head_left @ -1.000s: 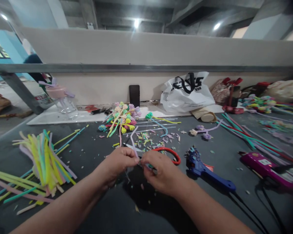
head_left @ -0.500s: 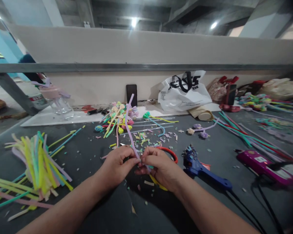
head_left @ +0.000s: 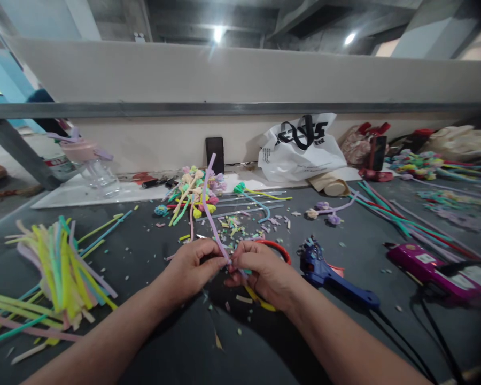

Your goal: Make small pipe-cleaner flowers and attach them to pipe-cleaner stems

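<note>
A lilac pipe cleaner [head_left: 210,216] rises from between my two hands, its upper end free and slightly bent. My left hand [head_left: 198,264] is closed, thumb and forefinger pinching the stem low down. My right hand [head_left: 260,270] is closed on the same stem just beside it, the fingertips of both hands almost touching. A short lilac part shows below the right fingers; the exact grip there is hidden. Partly under my right hand lie scissors with a red and yellow handle [head_left: 276,247]. Small cut scraps [head_left: 234,227] lie beyond my fingers.
Bundled pipe cleaners [head_left: 60,267] lie at left, finished fuzzy flowers [head_left: 196,190] behind. A blue glue gun [head_left: 336,278] and a magenta device [head_left: 433,270] with cords lie at right. A lilac sprig [head_left: 331,212], white bag [head_left: 302,152], phone [head_left: 215,154] and clear bottle [head_left: 100,176] stand or lie farther back.
Both hands stay close together on the lilac pipe cleaner, with only slight finger movement. The whole view has shifted a little.
</note>
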`<state>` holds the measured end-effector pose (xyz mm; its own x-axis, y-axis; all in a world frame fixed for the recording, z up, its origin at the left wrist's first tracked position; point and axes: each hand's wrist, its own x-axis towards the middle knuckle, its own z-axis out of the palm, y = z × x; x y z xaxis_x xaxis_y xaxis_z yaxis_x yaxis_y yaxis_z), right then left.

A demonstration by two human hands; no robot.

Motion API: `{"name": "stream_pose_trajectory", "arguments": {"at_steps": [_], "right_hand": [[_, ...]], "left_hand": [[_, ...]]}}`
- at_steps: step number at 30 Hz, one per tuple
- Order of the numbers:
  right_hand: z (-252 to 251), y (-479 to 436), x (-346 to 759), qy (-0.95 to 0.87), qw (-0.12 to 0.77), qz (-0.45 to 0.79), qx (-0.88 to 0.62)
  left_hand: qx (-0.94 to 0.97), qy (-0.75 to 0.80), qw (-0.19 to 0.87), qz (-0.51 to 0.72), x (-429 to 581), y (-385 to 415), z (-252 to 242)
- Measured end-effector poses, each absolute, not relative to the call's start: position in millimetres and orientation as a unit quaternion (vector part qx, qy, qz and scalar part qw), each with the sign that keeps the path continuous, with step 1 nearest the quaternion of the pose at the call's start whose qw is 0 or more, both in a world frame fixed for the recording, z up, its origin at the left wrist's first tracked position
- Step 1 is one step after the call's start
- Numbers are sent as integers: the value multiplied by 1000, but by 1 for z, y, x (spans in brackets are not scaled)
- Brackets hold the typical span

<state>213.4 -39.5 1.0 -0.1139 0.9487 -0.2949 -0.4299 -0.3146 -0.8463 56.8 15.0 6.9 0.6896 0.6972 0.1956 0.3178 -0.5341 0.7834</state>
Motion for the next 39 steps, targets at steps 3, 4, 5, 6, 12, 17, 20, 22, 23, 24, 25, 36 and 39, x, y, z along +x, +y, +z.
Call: {"name": "stream_pose_trajectory", "arguments": {"at_steps": [3,4,5,6,12,17,20,22,23,24,25,36,39], "right_hand": [[-3,-39,213,-313,499,680,-435],[-4,-39,212,-319,497,675,-442],[-5,-38,211,-331,494,663,-455],[-6,-38,210,-356,486,640,-477],[-10,-43,207,-667,365,252,-598],[-16,-50,208,-827,274,60,-486],[-13,-51,208,-806,314,93,-492],[-9,-49,208,-735,393,196,-517],[-7,-47,209,-685,439,266,-517],[-5,-45,211,-629,483,339,-506],[-4,-43,212,-573,516,410,-488],[-3,-40,208,-361,514,641,-441],[-4,-41,207,-447,490,540,-519]], "left_hand": [[836,318,370,252,57,14,7],[835,327,363,252,58,14,7],[833,338,359,251,58,14,6],[828,351,360,249,58,14,6],[759,394,470,219,57,21,-4],[705,409,558,156,54,26,-9],[712,397,551,177,54,23,-5],[748,386,493,219,55,19,-1],[769,384,450,242,56,17,2],[789,381,401,266,56,15,4],[808,376,350,288,56,13,5],[891,218,145,370,55,11,-3],[877,280,189,342,55,10,-2]]}}
